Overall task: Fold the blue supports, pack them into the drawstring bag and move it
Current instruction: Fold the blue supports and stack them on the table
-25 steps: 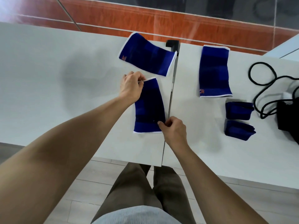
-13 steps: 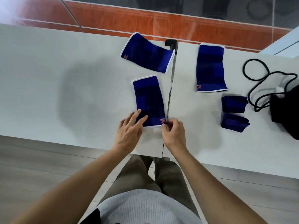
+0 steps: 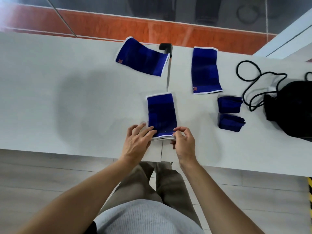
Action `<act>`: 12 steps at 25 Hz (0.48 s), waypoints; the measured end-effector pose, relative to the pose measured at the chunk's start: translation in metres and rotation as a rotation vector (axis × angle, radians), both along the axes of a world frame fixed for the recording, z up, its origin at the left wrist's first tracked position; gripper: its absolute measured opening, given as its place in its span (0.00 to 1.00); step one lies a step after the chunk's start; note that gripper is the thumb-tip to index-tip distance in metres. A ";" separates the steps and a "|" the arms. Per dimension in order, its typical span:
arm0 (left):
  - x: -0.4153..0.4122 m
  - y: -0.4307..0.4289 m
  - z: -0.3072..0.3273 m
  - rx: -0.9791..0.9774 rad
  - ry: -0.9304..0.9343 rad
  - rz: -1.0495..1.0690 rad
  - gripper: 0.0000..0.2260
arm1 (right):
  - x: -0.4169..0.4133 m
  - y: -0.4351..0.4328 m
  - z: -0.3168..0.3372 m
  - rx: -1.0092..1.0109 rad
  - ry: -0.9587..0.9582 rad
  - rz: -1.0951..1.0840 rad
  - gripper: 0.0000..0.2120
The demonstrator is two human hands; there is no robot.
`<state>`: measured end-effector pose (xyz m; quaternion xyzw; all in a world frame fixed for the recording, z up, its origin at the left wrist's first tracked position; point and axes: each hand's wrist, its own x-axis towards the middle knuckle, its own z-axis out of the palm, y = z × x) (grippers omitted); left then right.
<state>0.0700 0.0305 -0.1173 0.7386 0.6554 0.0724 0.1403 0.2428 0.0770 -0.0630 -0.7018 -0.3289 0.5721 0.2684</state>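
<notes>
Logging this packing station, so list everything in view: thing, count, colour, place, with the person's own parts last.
Flat supports: 3, blue with white edging; one under the hands, one far centre, one far right of the seam.
Folded supports: 2, blue; right, beside the bag.
Drawstring bag: 1, black, right edge.
Cord: 1, black, looped beside the bag.
Tables: 2, white, butted together.
Left hand: on the support's near edge.
Right hand: pinching its near corner.

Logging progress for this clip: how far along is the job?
Done: two folded supports lie beside the bag. In hand: left hand and right hand at the near edge of a flat support. Left: two flat supports, packing, moving the bag.
</notes>
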 end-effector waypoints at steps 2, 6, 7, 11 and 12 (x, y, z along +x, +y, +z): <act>0.007 0.003 0.003 0.065 -0.034 -0.063 0.18 | 0.023 -0.016 0.002 0.130 -0.015 0.162 0.08; 0.015 0.008 0.014 0.042 -0.102 -0.201 0.15 | 0.068 -0.026 -0.003 0.341 -0.414 0.632 0.30; 0.016 0.008 0.018 0.015 -0.115 -0.230 0.15 | 0.074 -0.022 -0.007 0.413 -0.499 0.670 0.27; 0.019 0.011 0.034 -0.198 -0.318 -0.161 0.10 | 0.080 0.007 -0.012 0.471 -0.461 0.810 0.15; 0.021 0.013 0.039 -0.266 -0.400 -0.071 0.09 | 0.079 0.012 -0.013 0.452 -0.444 0.824 0.16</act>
